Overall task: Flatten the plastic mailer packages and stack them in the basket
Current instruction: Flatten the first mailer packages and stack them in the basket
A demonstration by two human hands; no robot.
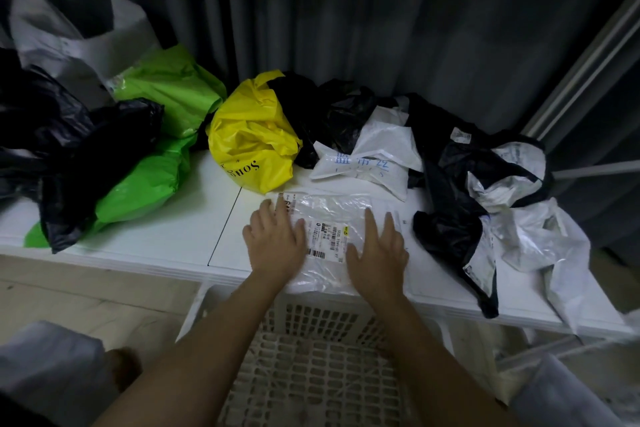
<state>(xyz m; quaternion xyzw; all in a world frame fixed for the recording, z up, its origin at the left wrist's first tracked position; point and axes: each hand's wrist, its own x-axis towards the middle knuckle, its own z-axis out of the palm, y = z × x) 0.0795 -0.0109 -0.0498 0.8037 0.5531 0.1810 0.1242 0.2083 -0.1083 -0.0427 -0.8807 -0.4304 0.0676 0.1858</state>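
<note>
Pressing a clear plastic mailer (329,239) flat on the white table (156,236).
Left hand (275,241) and right hand (379,251) lie flat with straight fingers; the white basket (311,374) sits below.

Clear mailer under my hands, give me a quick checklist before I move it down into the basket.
1. Both hands flat on it: ok. Left hand and right hand press the clear mailer with straight fingers.
2. Mailer flattened: cannot tell. It lies low on the table, but the film looks wrinkled.
3. Mailer free of the other bags: ok. The yellow bag and the black bag lie beside it, not on it.
4. Basket in place: ok. The basket sits below the table edge, under the arms.
5. Room in basket: ok. The visible bottom shows bare grid.
</note>
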